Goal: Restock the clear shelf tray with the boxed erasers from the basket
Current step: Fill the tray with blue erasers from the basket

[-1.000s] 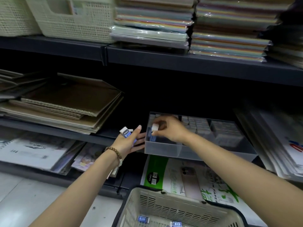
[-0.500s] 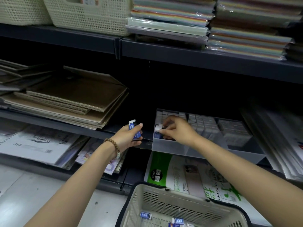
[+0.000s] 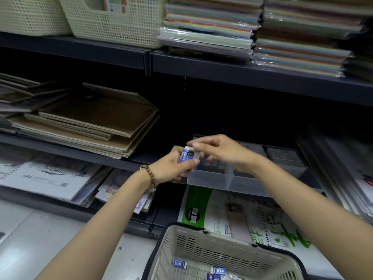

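Blue boxed eraser [image 3: 186, 158], gripped by the left hand [image 3: 171, 168] at nine o'clock of the clear tray [image 3: 210, 179] and pinched at its white end by the right hand [image 3: 222, 152], could slip in a loose handover and miss the tray.

Paper pack [image 3: 228, 209], front edge of shelf [image 3: 167, 209]: black round label "20PCS"; vert. txt "…TCH PAPER" toward right. Print on eraser boxes [image 3: 179, 264] blurred, illegible.
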A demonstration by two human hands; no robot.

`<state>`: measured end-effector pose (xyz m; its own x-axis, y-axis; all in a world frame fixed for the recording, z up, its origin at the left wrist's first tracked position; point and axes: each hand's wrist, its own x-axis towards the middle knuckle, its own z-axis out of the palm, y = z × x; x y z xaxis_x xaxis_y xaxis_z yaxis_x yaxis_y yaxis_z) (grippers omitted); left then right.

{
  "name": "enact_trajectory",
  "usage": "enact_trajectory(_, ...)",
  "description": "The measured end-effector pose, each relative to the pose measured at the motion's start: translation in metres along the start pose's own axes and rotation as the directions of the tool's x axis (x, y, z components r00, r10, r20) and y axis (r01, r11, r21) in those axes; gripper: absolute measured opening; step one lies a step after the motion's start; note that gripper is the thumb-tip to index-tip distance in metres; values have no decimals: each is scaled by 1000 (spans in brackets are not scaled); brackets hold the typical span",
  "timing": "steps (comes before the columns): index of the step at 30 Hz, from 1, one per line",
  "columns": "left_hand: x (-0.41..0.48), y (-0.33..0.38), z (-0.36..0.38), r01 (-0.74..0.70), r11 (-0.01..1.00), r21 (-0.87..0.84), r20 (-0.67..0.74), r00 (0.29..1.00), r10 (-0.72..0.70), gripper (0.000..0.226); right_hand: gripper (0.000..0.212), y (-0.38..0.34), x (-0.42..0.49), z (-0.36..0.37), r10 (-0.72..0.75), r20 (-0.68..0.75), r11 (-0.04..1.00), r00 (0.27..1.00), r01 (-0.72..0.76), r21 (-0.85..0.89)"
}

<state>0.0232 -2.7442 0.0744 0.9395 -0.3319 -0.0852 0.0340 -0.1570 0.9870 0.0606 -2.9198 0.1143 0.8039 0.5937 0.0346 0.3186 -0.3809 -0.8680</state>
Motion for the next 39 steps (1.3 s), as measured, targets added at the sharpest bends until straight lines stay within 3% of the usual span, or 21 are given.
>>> enact_trajectory(7, 1, 0, 4, -20, 1000, 0, -10, 1000, 20, 36, 16, -1, -7, 0, -12, 92, 999, 996, 8, 44)
enact_trajectory(10, 3, -3, 0, -91, 996, 2, -159, 983, 90, 46, 14, 6, -5, -5, -27, -62, 991, 998, 35, 128)
enact_trajectory(12, 3, -8, -11, -102, 987, 127, -242, 961, 131, 52, 16, 14, -5, -14, 4, -194, 985, 981, 30, 169)
enact_trajectory(16, 0, -26, -18, -18, 961, 275, -143, 988, 59, 68, 20, 29, -7, -14, 22, -191, 999, 981, -30, -40)
enact_trajectory(21, 3, -32, -5, -35, 982, 186, -87, 995, 52, 71, 22, 35, 3, 5, 58, -133, 998, 989, -59, -2)
enact_trajectory(25, 2, -34, -3, -58, 983, 176, -105, 991, 77, 65, 22, 39, 7, 18, 71, -152, 976, 986, -100, -192)
enact_trajectory(31, 2, -35, -3, -65, 984, 164, -115, 990, 84, 62, 35, 44, 4, 13, 290, -164, 948, 943, -306, -84)
enact_trajectory(35, 1, -35, -3, -52, 986, 161, -117, 990, 72, 63, 62, 44, 8, 10, 404, -182, 881, 897, -435, -188)
enact_trajectory(39, 0, -37, -2, -65, 986, 152, -119, 989, 83, 60, 63, 41, 12, 15, 419, -168, 889, 892, -441, -124)
